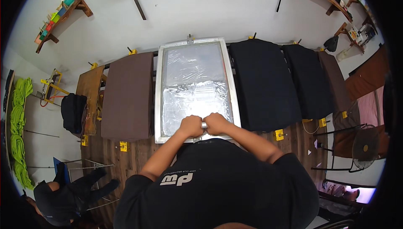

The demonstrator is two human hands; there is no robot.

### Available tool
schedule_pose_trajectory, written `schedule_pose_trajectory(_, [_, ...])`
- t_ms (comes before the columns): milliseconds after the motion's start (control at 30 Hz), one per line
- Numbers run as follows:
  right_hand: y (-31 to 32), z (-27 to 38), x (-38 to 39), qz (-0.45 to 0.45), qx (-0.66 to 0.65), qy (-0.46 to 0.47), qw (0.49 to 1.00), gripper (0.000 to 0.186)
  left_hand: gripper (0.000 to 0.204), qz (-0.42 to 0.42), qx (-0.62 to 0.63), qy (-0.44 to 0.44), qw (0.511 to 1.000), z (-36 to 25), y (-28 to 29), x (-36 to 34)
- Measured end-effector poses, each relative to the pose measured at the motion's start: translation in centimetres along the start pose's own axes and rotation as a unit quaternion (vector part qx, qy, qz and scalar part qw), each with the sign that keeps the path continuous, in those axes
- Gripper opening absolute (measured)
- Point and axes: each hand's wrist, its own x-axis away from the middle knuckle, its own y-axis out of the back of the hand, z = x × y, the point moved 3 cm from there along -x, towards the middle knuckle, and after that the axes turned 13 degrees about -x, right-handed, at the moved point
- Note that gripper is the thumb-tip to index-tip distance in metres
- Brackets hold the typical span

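Note:
A screen-printing frame [159, 98] with a pale metal rim lies in front of me. Clear, shiny, wrinkled film covers the part of its mesh nearer to me. My left hand [192, 126] and my right hand [215, 124] are closed in fists, side by side, over the frame's near end. Between them shows a short, round, silver-coloured piece [204, 125], and both hands seem to grip it. Most of it is hidden under my fingers, so I cannot tell its full shape.
A brown cloth-covered board [128, 96] stands left of the frame, black cloth-covered boards [265, 86] right. Yellow clamps [279, 135] sit along the row. Another person [63, 201] sits at lower left. A fan [364, 148] stands at right; green cloths [20, 132] hang at left.

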Motion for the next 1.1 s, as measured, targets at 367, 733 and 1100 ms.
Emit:
schedule_pose_trajectory(367, [3.8, -2.0, -5.9, -0.137, 0.037, 0.007, 0.990, 0.020, 0.032, -0.160, -0.019, 0.009, 0.987, 2.6, 3.0, -5.9])
schedule_pose_trajectory(733, [-1.3, 0.1, 0.9, -0.042, -0.004, 0.001, 0.999, 0.025, 0.035, -0.043, -0.022, -0.045, 0.998, -0.3, -0.7, 0.1])
schedule_pose_trajectory(1100, [0.9, -0.1, -0.5, 0.024, -0.017, -0.034, 0.999, 0.021, 0.033, 0.030, -0.019, -0.055, 0.998, 0.5, 1.4, -1.2])
